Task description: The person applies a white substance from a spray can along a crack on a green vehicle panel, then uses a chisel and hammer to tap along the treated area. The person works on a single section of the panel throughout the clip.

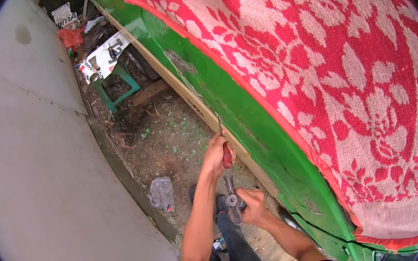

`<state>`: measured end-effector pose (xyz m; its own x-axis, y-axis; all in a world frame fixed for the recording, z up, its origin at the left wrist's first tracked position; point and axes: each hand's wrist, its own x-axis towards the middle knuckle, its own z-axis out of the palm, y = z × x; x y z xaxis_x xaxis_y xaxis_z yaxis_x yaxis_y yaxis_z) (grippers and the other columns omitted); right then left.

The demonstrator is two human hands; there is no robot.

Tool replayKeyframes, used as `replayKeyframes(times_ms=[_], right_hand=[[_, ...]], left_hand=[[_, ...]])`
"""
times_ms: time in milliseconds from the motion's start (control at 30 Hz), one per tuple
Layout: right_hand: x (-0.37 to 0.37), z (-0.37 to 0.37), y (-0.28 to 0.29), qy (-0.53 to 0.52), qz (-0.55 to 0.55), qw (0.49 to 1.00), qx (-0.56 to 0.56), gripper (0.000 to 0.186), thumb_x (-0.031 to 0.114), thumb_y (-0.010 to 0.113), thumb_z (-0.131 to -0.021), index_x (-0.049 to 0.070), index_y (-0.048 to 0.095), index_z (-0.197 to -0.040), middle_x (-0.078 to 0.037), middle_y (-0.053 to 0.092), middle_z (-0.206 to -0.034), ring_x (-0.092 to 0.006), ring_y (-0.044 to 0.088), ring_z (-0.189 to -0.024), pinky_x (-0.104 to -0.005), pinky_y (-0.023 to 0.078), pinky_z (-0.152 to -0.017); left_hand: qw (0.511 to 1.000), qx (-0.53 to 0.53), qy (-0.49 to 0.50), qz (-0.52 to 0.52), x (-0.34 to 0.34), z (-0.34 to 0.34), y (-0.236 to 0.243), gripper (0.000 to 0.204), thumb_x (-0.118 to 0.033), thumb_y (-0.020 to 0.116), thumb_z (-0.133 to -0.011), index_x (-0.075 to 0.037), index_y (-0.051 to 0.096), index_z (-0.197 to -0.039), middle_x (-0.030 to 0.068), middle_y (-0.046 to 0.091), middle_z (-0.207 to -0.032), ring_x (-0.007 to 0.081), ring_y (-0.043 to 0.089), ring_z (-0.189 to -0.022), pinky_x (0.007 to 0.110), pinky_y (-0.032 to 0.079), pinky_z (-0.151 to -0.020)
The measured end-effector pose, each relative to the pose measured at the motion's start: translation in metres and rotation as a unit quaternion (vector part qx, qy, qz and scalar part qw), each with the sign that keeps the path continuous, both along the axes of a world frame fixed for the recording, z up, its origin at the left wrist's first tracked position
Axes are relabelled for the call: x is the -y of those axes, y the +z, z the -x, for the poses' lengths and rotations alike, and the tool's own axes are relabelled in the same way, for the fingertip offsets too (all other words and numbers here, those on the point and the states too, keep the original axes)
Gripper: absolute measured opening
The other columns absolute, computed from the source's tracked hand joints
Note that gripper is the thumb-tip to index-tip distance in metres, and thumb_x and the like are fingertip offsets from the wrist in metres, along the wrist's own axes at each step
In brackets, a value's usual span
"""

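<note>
My left hand [214, 155] is closed around a screwdriver with a red handle [228, 159]. Its thin shaft points away from me, and the tip is at the lower side of a green vehicle body [245, 131], by a tan strip along its edge [193, 104]. Just behind the handle's end is the metal head of a hammer [231, 198], gripped in my right hand [254, 207]. The head appears apart from the screwdriver; most of the hammer's handle is hidden. Scraped, rough patches [180, 61] mark the green paint.
A red and pale patterned towel [337, 80] covers the vehicle's upper part. The grey wall [43, 165] rises at left. On the ground lie a clear plastic bag [162, 193], green chips [172, 149] and a wood block [152, 92]. Farther off stands a green stool [129, 90] under a white printed board [108, 57].
</note>
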<state>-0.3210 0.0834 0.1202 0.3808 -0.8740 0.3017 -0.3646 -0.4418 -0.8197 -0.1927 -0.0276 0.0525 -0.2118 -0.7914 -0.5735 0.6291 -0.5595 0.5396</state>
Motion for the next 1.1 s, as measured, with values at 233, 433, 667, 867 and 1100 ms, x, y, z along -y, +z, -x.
replayKeyframes(times_ms=[233,433,667,867,1100], right_hand=[[0.013,0.003,-0.030,-0.019,0.022,0.999,-0.036,0.028,0.008,0.075,-0.066,0.000,0.053,-0.082,-0.012,0.051,-0.067,-0.0328,0.056,-0.055,-0.0381,0.044,-0.048],[0.005,0.006,-0.012,0.022,0.014,1.000,-0.011,0.027,0.005,0.074,-0.067,-0.002,0.054,-0.085,-0.015,0.055,-0.071,-0.0345,0.059,-0.059,-0.0399,0.047,-0.051],[0.015,0.011,-0.018,-0.051,-0.008,0.999,0.000,0.029,0.009,0.077,-0.063,0.000,0.057,-0.082,-0.012,0.053,-0.066,-0.0304,0.057,-0.054,-0.0352,0.045,-0.050],[0.010,0.010,-0.016,-0.041,0.001,0.999,0.006,0.029,0.011,0.077,-0.062,0.001,0.057,-0.081,-0.012,0.053,-0.066,-0.0297,0.057,-0.054,-0.0352,0.045,-0.049],[0.011,0.007,-0.012,-0.010,0.012,1.000,-0.002,0.028,0.010,0.078,-0.064,0.001,0.058,-0.082,-0.011,0.055,-0.068,-0.0288,0.059,-0.056,-0.0351,0.045,-0.049]], left_hand=[[1.000,0.012,-0.001,0.000,0.012,0.003,-0.001,0.038,-0.013,0.037,-0.098,-0.004,0.036,-0.134,0.0051,0.049,-0.058,0.0193,0.046,-0.042,0.033,0.036,-0.036],[1.000,0.012,0.005,0.011,0.010,0.002,-0.011,0.032,-0.013,0.037,-0.098,-0.005,0.038,-0.129,0.0050,0.049,-0.059,0.0195,0.046,-0.042,0.033,0.036,-0.036],[1.000,0.006,-0.011,0.016,0.004,0.001,-0.006,0.048,-0.013,0.038,-0.097,-0.006,0.030,-0.144,0.0046,0.047,-0.058,0.0190,0.045,-0.042,0.032,0.033,-0.037],[1.000,0.014,0.000,-0.005,0.006,0.000,0.003,0.054,-0.013,0.039,-0.096,-0.004,0.026,-0.148,0.0042,0.046,-0.058,0.0185,0.043,-0.041,0.032,0.031,-0.038],[1.000,0.015,-0.011,0.007,0.007,-0.003,0.006,0.055,-0.013,0.039,-0.096,-0.004,0.024,-0.149,0.0043,0.046,-0.058,0.0180,0.043,-0.041,0.031,0.033,-0.036]])
